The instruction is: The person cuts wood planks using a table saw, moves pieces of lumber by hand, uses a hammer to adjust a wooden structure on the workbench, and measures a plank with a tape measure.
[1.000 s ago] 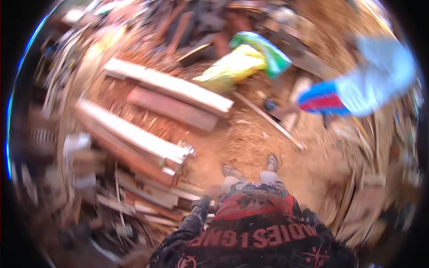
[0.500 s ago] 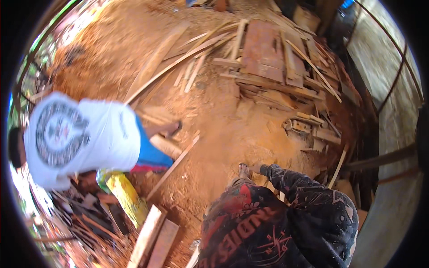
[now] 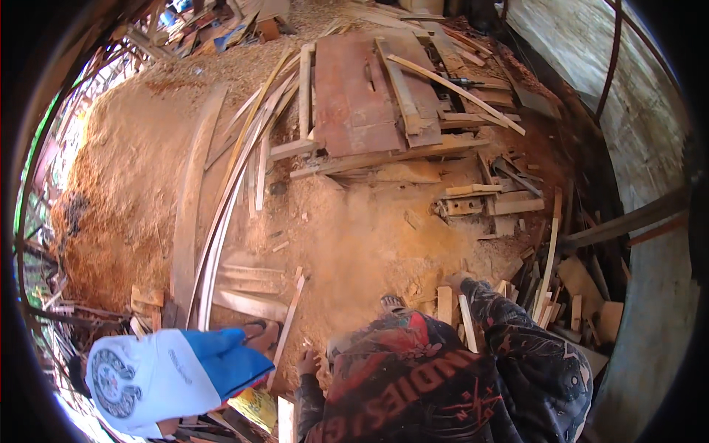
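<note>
Left hand [image 3: 309,362] newly visible, yellow bag [image 3: 255,410] part-hidden

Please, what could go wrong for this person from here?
The right hand might get splinters from the rough wooden offcut close by. Stepping leftward, the person could trip on the narrow wooden strip, or perhaps bump the co-worker in the white shirt.

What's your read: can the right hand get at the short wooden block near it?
Probably yes: the short wooden block sits close beside the right hand, with nothing visible between them; whether they touch is unclear.
</note>
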A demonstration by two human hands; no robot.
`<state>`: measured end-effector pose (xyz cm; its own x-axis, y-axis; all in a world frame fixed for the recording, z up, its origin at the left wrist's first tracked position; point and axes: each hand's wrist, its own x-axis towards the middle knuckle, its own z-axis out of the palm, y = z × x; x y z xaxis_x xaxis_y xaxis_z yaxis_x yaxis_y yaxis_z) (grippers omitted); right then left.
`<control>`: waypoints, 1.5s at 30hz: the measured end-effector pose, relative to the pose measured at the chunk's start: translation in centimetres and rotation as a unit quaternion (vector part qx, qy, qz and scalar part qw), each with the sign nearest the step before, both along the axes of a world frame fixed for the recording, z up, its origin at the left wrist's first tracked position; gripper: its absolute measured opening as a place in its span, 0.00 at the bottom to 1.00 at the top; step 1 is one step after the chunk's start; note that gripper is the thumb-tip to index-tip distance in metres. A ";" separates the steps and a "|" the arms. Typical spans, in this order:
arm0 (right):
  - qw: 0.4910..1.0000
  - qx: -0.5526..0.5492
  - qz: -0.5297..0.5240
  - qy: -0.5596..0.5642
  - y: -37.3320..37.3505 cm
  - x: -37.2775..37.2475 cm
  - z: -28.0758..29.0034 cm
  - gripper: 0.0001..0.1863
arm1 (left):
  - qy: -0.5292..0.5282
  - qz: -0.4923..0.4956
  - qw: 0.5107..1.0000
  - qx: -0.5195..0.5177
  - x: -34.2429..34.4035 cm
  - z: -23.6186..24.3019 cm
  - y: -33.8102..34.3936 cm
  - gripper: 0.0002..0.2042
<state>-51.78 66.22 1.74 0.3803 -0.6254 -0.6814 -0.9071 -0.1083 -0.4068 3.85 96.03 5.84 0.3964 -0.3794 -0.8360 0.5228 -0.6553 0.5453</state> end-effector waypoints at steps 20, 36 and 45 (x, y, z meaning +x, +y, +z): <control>0.900 0.052 -0.430 0.043 8.3 12.7 2.3 0.16 | -0.040 -0.435 0.892 0.118 20.6 -4.3 -33.2 0.18; 0.667 0.189 -0.720 -0.036 11.9 10.4 3.9 0.17 | 0.539 -0.391 0.198 -0.719 -17.1 51.6 -54.6 0.17; 0.681 0.167 -0.710 -0.070 -0.2 -10.7 -1.7 0.16 | 0.640 -0.404 0.242 -0.606 -41.8 50.6 -61.5 0.20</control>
<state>-62.53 66.00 0.04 -0.3698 -0.2497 -0.8949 0.0486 0.9567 -0.2870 -37.92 34.55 56.40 -0.5070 -0.1741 0.8442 0.7401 -0.5898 0.3229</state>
